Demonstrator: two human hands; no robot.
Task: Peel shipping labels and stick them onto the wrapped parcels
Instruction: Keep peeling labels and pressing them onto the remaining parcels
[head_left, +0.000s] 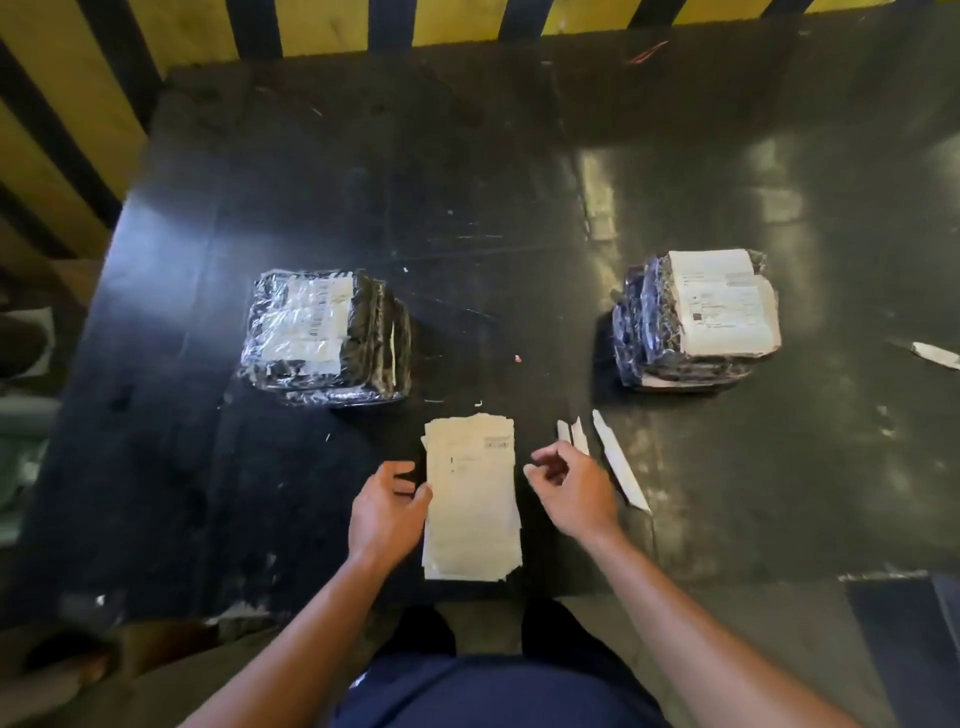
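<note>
1. The left hand (387, 512) rests at the left edge of the label stack (471, 496); its thumb touches that edge and the fingers are loosely curled, and whether it pinches a sheet I cannot tell.
2. The right hand (569, 488) hovers just right of the stack, fingers relaxed and half-curled, holding nothing.
3. Just beyond the right hand lie peeled backing strips (618, 462); another strip (935, 355) lies far out to its right.
4. Ahead and left of the left hand sits a pile of wrapped parcels (324, 338); ahead and right of the right hand sits a labelled parcel pile (696, 322), a white label on top.
5. All rest on the dark table (467, 208).
</note>
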